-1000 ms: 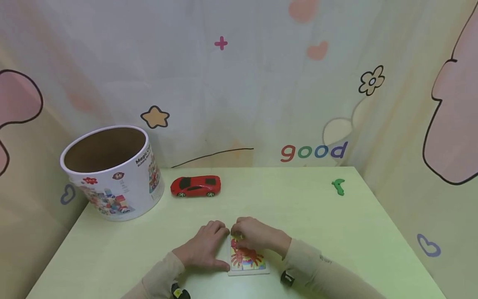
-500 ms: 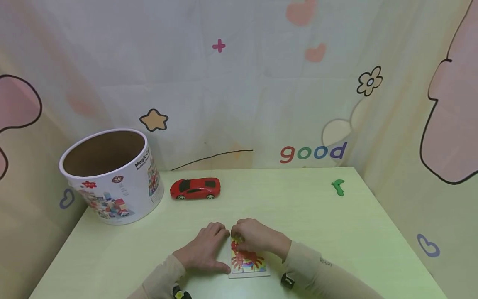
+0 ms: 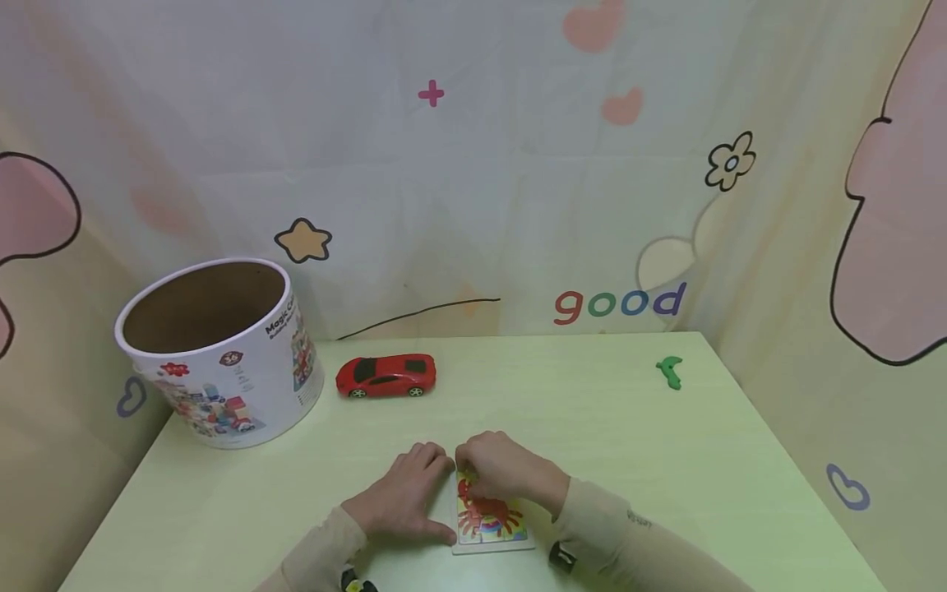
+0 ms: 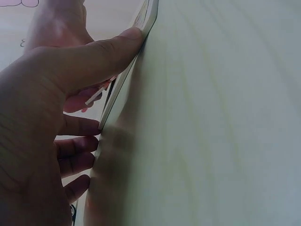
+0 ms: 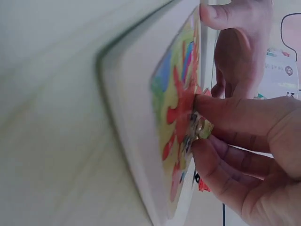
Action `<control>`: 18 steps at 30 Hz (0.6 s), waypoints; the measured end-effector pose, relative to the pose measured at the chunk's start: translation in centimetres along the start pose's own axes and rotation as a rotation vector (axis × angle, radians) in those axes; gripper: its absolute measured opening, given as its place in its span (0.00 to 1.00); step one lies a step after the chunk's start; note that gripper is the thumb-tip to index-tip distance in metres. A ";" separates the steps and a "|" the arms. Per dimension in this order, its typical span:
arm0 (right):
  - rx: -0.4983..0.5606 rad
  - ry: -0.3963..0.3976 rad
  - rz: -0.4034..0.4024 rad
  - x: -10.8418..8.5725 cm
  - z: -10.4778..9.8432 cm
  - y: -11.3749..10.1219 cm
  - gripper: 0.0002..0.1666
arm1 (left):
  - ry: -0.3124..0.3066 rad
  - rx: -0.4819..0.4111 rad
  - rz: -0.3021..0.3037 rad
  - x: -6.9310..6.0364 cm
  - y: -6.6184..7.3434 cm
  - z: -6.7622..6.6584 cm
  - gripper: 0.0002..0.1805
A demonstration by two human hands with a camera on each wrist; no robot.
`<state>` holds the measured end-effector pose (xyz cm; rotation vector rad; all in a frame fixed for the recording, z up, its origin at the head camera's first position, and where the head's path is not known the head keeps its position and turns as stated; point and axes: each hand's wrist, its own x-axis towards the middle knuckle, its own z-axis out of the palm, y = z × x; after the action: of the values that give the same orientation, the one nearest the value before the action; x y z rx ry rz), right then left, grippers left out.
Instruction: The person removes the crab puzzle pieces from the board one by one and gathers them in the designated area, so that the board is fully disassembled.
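Observation:
A flat puzzle board with a red crab picture and a pale border lies on the table near its front. Against its left edge rests my left hand, thumb at the near corner and fingers at the far one; the left wrist view shows the thumb touching the board's side. Over the board's upper part is my right hand. In the right wrist view its thumb and forefinger pinch a small puzzle piece, tilted up from the picture. The fingers hide part of the picture.
A red toy car stands behind the hands at the table's back. Left of it is a large white bucket, its mouth facing up. A small green object lies at the back right. A printed curtain surrounds the table.
The head view has tilted slightly, so the background sits a little lower. The right hand has shifted very slightly left over the board; the left hand stays at its edge.

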<state>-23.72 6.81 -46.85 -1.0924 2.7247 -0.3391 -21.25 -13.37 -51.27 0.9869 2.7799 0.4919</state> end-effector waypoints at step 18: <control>-0.062 0.047 0.067 -0.2 0.4 -1.1 0.16 | 0.011 0.010 0.011 -0.1 0.1 0.0 0.49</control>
<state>-22.81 6.12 -46.96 -1.0172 2.8235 -0.2755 -21.12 -13.36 -51.22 1.0054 2.7909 0.4875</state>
